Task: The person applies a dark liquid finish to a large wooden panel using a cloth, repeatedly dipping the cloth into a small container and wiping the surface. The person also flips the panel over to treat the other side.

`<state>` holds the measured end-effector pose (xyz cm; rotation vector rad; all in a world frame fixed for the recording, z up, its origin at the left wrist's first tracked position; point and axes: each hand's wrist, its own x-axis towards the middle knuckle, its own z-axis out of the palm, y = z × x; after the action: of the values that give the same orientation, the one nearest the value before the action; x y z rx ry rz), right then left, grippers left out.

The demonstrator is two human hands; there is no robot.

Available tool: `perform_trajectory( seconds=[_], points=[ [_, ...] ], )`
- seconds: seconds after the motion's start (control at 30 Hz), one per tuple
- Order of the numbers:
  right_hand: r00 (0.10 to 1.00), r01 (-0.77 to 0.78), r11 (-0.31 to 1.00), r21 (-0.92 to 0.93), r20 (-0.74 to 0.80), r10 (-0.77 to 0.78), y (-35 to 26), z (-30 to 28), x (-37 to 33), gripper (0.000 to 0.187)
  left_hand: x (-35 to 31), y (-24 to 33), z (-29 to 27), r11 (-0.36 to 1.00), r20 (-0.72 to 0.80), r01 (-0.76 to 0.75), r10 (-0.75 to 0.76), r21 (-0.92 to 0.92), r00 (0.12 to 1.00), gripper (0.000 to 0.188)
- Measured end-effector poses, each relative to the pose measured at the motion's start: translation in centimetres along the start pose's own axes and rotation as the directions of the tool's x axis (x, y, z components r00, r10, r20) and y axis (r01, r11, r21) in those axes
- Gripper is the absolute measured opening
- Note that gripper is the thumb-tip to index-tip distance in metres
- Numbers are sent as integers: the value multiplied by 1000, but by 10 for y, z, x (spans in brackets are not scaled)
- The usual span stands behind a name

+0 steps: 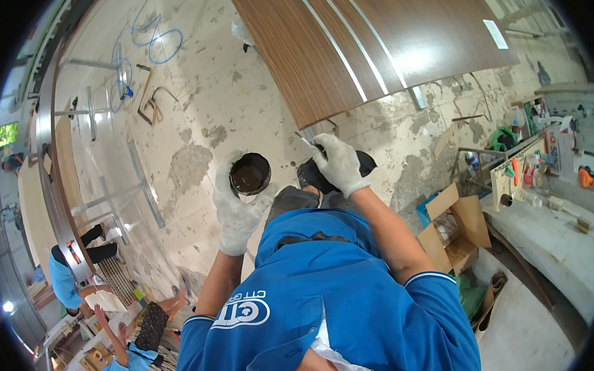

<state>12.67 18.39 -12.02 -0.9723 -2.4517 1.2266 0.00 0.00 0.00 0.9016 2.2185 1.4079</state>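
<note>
My left hand (234,209), in a whitish work glove, is wrapped round a small dark round tub (250,174). Dark brown stuff lies inside the tub, and its mouth faces up. My right hand (342,164), gloved as well, has its fingers closed on a thin pale stick (305,140) whose tip points left; its kind is not clear. Just beyond that hand is the near corner of a brown wood-grain panel (303,65) with three light strips along it. A black object (364,163), partly hidden, shows behind my right hand.
Blue hose (163,47) and a metal frame (142,184) are on the worn floor at left. To the right stand an open cardboard box (456,227) and a cluttered workbench (536,231) with an orange tool (588,178). Other people (70,274) are at lower left.
</note>
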Motion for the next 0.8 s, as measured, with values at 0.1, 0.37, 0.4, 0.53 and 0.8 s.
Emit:
perform_trajectory(
  seconds=[0.1,0.37,0.4,0.53,0.8],
  points=[
    [1000,-7,1000,8,-23,7,2,2,-11,21,-8,2,-3,1000,0,-9,9,0,1000,81],
    [877,-246,964,102,-401,266,53,-53,7,21,-7,-5,-7,1000,-26,-24,24,-14,999,82],
    [888,-185,980,72,-416,198,51,-53,5,21,-7,-6,-7,999,-20,-46,46,10,999,82],
    [965,-77,995,-66,-256,57,43,-42,8,23,-2,-6,-5,991,-2,-127,127,41,992,81],
    [908,-98,995,16,-409,96,71,-86,8,22,5,19,22,990,-12,-110,111,88,994,79]
  ],
)
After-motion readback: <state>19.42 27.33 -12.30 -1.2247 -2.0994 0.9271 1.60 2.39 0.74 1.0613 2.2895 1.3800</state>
